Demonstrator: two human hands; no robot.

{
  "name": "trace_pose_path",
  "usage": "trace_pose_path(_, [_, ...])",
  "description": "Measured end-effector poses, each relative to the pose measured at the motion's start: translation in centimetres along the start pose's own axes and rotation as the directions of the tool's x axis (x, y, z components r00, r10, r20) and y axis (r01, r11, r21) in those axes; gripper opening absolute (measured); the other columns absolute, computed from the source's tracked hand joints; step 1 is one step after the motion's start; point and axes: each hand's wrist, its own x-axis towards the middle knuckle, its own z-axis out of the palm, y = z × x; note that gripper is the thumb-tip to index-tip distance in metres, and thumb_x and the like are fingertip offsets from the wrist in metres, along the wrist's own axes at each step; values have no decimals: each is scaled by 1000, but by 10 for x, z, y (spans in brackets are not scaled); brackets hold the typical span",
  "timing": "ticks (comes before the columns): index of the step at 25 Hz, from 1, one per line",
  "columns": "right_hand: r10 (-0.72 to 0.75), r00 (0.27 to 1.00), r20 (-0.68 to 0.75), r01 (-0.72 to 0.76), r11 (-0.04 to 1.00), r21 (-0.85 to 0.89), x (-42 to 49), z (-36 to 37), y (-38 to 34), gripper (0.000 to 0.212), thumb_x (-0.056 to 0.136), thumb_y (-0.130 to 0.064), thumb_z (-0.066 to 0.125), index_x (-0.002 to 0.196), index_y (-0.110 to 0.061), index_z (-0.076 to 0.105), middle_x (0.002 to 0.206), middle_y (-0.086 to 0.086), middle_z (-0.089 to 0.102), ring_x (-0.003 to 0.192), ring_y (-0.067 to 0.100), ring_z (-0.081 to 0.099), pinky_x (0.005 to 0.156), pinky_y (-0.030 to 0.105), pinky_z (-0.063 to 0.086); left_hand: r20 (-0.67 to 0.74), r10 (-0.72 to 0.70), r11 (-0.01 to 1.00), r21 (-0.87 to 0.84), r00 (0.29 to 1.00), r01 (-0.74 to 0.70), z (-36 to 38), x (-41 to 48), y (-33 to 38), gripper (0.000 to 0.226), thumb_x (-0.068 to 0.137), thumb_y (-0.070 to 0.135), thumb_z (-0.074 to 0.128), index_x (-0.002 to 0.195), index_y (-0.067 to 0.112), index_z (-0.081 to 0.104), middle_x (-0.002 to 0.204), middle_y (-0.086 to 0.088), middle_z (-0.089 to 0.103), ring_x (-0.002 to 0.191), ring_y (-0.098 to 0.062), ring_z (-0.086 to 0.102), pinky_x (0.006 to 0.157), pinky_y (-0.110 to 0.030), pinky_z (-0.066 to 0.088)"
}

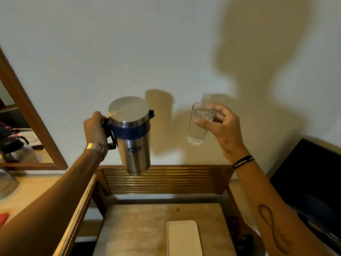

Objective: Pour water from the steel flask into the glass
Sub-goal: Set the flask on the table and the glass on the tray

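My left hand [96, 129] grips the black handle of the steel flask [133, 139], which has a blue band and a steel lid. The flask hangs nearly upright in the air in front of the wall, its spout side facing right. My right hand [220, 127] holds the clear glass [198, 126] by its upper part, to the right of the flask and apart from it. The glass tilts slightly and holds some water. No water is flowing between them.
Below lies a marble-topped wooden table [140, 230] with a slatted back rail and a white rectangular tray [182, 239]. A wood-framed mirror [33, 130] hangs at left above a counter. A dark screen [311, 180] stands at right.
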Motion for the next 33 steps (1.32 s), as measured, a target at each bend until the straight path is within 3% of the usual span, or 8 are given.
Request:
trace_pose_path(5, [174, 984, 26, -169, 977, -127, -65, 7, 116, 71, 71, -12, 101, 132, -11, 65, 127, 2, 76, 118, 19, 76, 96, 35, 66, -85, -247, 966, 58, 965, 252, -55, -39, -135, 21, 60, 43, 61, 60, 24, 68, 56, 10, 63, 61, -13, 59, 50, -23, 46])
trace_pose_path(10, [301, 953, 41, -289, 939, -189, -126, 14, 217, 72, 70, -6, 101, 131, -17, 63, 122, -4, 76, 116, 18, 76, 87, 22, 66, -176, -339, 919, 147, 924, 365, -99, -79, -259, 19, 96, 23, 64, 79, 18, 72, 65, 7, 73, 66, -8, 67, 62, -26, 53])
trace_pose_path(14, [346, 938, 20, -336, 921, -198, -169, 14, 295, 76, 70, -5, 101, 134, -17, 62, 127, -2, 74, 119, 12, 73, 91, 18, 62, -269, -417, 870, 159, 868, 467, -122, -114, -348, 23, 93, 21, 67, 72, 13, 68, 68, -5, 58, 67, -16, 58, 61, -36, 50])
trace_pose_path(19, [384, 923, 22, -368, 899, -239, -217, 9, 385, 77, 72, -3, 99, 139, -12, 62, 131, 3, 73, 121, 12, 71, 96, 15, 60, -252, -380, 877, 208, 890, 433, -142, -147, -445, 36, 84, 16, 60, 48, 21, 59, 37, 15, 50, 37, 2, 50, 34, -15, 41])
trace_pose_path(23, [452, 891, 46, -420, 857, -298, -251, 7, 439, 78, 78, -3, 97, 146, -11, 61, 140, 7, 69, 127, 19, 67, 97, 12, 59, -286, -453, 837, 189, 844, 513, -171, -157, -506, 32, 75, 22, 63, 44, 19, 54, 39, 14, 46, 41, -14, 50, 35, -27, 48])
trace_pose_path(27, [524, 851, 32, -482, 804, -348, -283, 10, 480, 76, 77, -13, 99, 142, -23, 62, 136, -4, 68, 127, 22, 66, 95, 12, 57, -281, -475, 824, 191, 834, 533, -189, -168, -539, 30, 68, 28, 64, 43, 20, 49, 44, 6, 40, 45, -18, 43, 38, -33, 50])
trace_pose_path(30, [567, 824, 10, -521, 765, -378, -301, 15, 504, 76, 76, -15, 100, 141, -22, 63, 139, 0, 69, 128, 25, 66, 98, 25, 59, -276, -475, 819, 210, 836, 535, -196, -176, -552, 29, 66, 27, 63, 43, 20, 47, 42, 8, 36, 43, -15, 37, 40, -29, 48])
trace_pose_path(33, [574, 819, -5, -531, 754, -386, -312, 17, 526, 75, 75, -12, 101, 136, -29, 61, 133, -7, 69, 123, 20, 66, 99, 26, 59, -243, -465, 827, 225, 852, 515, -198, -185, -565, 29, 68, 21, 60, 41, 20, 48, 39, 13, 34, 37, -8, 35, 38, -22, 44])
